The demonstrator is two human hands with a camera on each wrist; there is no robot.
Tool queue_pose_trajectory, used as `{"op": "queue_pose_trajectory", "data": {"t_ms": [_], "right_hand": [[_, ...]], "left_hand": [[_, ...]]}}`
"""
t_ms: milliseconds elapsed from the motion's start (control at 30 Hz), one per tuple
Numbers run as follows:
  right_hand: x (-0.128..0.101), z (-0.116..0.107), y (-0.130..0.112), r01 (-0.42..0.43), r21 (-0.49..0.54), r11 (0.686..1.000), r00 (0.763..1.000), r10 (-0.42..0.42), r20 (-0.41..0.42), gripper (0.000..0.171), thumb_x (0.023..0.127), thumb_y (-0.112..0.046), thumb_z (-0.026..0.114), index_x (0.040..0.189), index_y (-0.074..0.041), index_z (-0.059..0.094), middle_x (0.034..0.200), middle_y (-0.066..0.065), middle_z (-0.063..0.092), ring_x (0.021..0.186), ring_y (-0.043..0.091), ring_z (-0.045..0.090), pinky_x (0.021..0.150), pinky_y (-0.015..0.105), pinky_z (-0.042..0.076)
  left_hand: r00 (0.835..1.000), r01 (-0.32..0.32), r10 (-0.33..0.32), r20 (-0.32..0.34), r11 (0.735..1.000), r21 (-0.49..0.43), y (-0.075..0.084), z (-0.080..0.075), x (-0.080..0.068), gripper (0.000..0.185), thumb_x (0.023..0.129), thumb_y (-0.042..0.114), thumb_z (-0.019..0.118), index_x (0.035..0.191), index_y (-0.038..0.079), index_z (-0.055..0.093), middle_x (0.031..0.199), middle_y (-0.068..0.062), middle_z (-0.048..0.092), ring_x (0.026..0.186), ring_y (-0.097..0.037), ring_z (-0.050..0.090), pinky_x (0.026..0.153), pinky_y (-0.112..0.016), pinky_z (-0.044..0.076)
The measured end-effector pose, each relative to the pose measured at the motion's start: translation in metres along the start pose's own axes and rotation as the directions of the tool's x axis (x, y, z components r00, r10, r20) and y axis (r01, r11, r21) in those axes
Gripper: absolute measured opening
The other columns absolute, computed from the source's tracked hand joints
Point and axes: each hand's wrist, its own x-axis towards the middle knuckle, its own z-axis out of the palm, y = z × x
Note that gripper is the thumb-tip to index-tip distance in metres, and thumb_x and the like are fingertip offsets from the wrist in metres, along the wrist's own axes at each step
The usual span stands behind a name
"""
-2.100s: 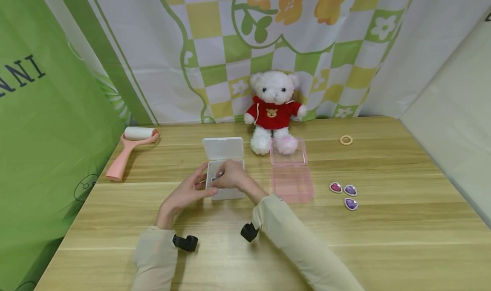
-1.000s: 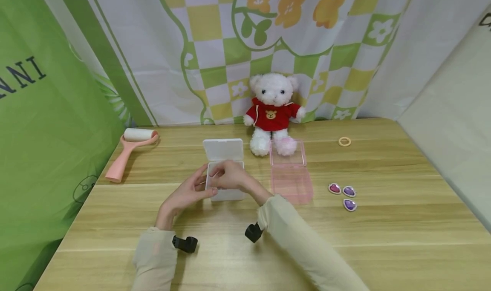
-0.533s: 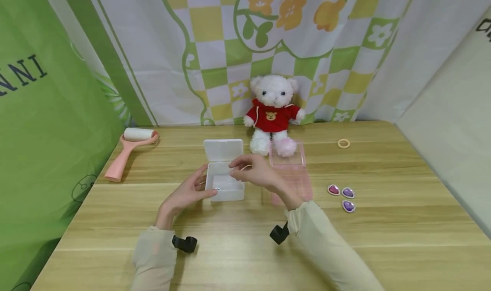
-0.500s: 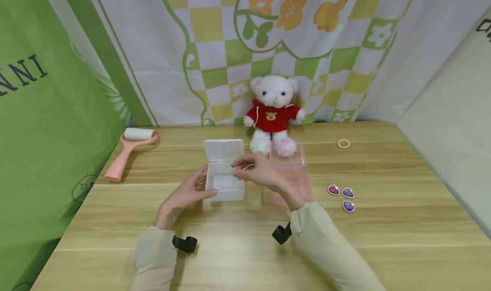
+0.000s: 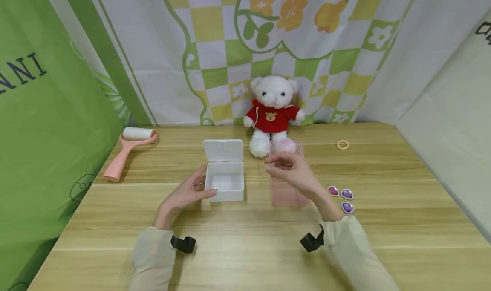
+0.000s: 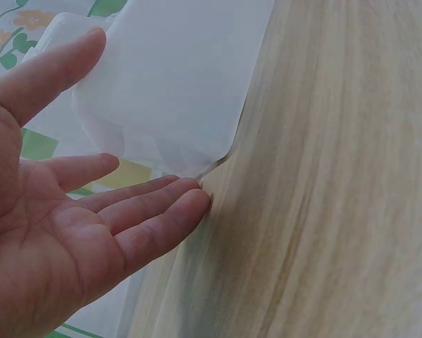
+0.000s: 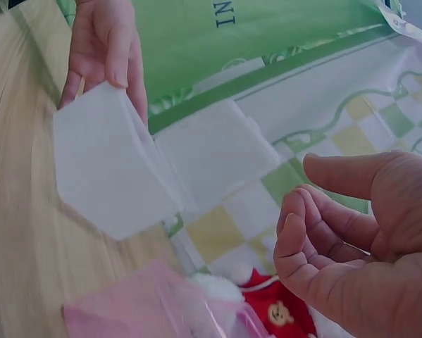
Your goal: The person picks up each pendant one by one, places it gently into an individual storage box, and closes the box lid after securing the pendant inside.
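Observation:
My left hand (image 5: 186,196) rests at the near left corner of a small white plastic box (image 5: 226,196), its thumb at the front rim and its fingers along the left side. The box's lid stands raised at the back. A small shiny piece shows inside, beside the thumb tip, mostly hidden. In the left wrist view the fingers (image 6: 154,229) lie nearly straight against the box. My right hand (image 5: 293,176) hovers over an open pink clear box (image 5: 289,193), fingers loosely curled. The right wrist view shows a gap between thumb and fingers with nothing in it.
Three jewelled pieces, one a pink heart (image 5: 333,191) beside a purple gem (image 5: 347,207), lie at the right. A yellow ring (image 5: 343,145) lies behind them. A white teddy bear (image 5: 273,116) in red sits at the back. A pink lint roller (image 5: 124,152) lies at left.
My right hand was inside the white box, then lifted out and moved right until it stood over the pink box. My left hand has stayed at the white box.

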Motion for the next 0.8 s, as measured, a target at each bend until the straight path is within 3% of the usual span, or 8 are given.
{"op": "queue_pose_trajectory", "data": {"t_ms": [233,467,600,800], "right_hand": [[-0.011,-0.023,0.017,-0.03,0.027,0.999,0.999,0.031,-0.033,0.034,0.083,-0.007,0.064,0.109,0.011,0.054,0.101,0.017,0.059,0.084,0.016,0.061,0.073,0.028,0.051],[-0.035,-0.051,0.029,-0.03,0.062,0.998,0.997,0.034,-0.075,0.034,0.082,-0.008,0.065,0.11,0.009,0.054,0.098,0.004,0.061,0.089,0.014,0.061,0.076,0.027,0.051],[-0.047,-0.064,0.031,-0.016,0.043,0.999,0.994,0.02,-0.112,0.038,0.082,-0.007,0.065,0.111,0.013,0.051,0.096,0.001,0.061,0.089,0.013,0.061,0.075,0.025,0.051],[-0.06,-0.083,0.04,-0.023,-0.055,0.998,0.991,0.015,-0.134,0.035,0.084,-0.009,0.063,0.111,0.011,0.051,0.097,0.004,0.06,0.088,0.008,0.062,0.073,0.022,0.051]], "left_hand": [[1.0,-0.001,0.001,-0.003,1.0,0.003,0.0,0.0,-0.001,0.085,0.081,0.023,0.068,0.145,0.018,0.013,0.138,-0.023,0.032,0.121,-0.037,0.039,0.096,-0.049,0.034],[1.0,-0.012,0.012,0.005,1.0,0.002,0.001,0.0,0.001,0.084,0.081,0.023,0.068,0.145,0.017,0.014,0.137,-0.024,0.034,0.121,-0.037,0.04,0.096,-0.048,0.035],[1.0,-0.015,0.015,0.005,1.0,0.004,0.001,0.0,0.001,0.084,0.081,0.023,0.068,0.145,0.016,0.014,0.137,-0.023,0.034,0.12,-0.037,0.041,0.095,-0.048,0.036],[1.0,-0.012,0.012,-0.001,1.0,-0.001,-0.001,0.0,0.0,0.085,0.081,0.022,0.068,0.145,0.016,0.013,0.138,-0.024,0.033,0.12,-0.037,0.041,0.097,-0.048,0.034]]}}
